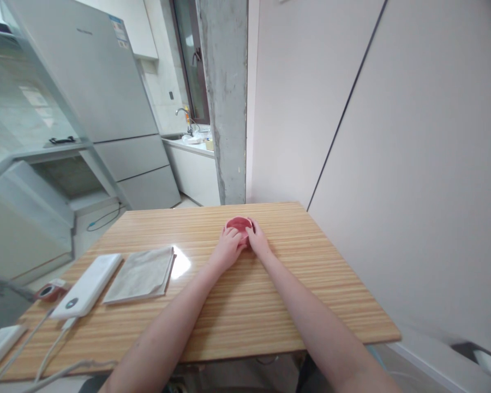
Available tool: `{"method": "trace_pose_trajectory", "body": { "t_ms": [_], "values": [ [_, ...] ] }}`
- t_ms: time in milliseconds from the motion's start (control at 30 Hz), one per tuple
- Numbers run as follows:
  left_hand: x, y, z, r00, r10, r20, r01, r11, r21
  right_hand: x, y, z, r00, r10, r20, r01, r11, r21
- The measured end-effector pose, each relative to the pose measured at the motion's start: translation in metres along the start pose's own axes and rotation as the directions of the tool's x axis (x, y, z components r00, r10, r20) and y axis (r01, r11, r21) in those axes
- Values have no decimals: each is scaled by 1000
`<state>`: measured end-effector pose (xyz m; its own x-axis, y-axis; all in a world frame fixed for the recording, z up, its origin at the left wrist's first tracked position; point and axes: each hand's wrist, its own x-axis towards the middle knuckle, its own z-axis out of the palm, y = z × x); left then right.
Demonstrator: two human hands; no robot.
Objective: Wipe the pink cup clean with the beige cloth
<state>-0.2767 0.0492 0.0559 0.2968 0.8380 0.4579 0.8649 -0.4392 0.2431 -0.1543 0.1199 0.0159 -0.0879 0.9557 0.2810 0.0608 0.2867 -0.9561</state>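
1. Reaching forward with both arms, we cup a small red bowl (239,224) that sits on the wooden tabletop (311,284), near its far edge and roughly midway between the far corners.
2. Our left hand (228,246) curls its fingers against the bowl's near left side; our right hand (257,242) does the same on the near right side. Both hands are partly closed around it, fingertips touching its wall and rim.
3. We judge the bowl light and stiff, perhaps ceramic or hard plastic; its smooth wall may be slippery, and it could chip if dropped. Opposite sides of the wall, just under the rim, look like the safest hold.
4. Near the tabletop's left edge lies a folded grey cloth (141,274), with a white power bank (88,284) just beside it and cables (49,349) trailing toward the near left corner.
5. Beyond the table stand a grey refrigerator (106,93) and a concrete pillar (225,98).
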Motion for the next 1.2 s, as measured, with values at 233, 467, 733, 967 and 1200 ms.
{"method": "trace_pose_trajectory", "body": {
  "t_ms": [233, 467, 733, 967, 1200],
  "values": [
    [2, 4, -8, 999, 0, 50, 4, 996, -84, 2, 7, 1, 1000, -11, -9, 11, 1000, -30],
    [-33, -35, -89, 918, -367, -150, 370, 929, -6, 0, 4, 0, 1000, 7, -18, -8, 997, -78],
    [-142, -124, -150, 631, -764, -137, 709, 496, 500, -4, -10, -3, 1000, -19, -19, 17, 994, -111],
    [-140, -127, -138, 632, -775, -17, 666, 531, 524, -5, -11, -3, 1000, 7, -22, -10, 992, -127],
    [-104, -92, -124, 592, -778, 211, 666, 620, 414, -2, 1, 1, 999, -22, -42, 18, 995, -102]
  ]
}}
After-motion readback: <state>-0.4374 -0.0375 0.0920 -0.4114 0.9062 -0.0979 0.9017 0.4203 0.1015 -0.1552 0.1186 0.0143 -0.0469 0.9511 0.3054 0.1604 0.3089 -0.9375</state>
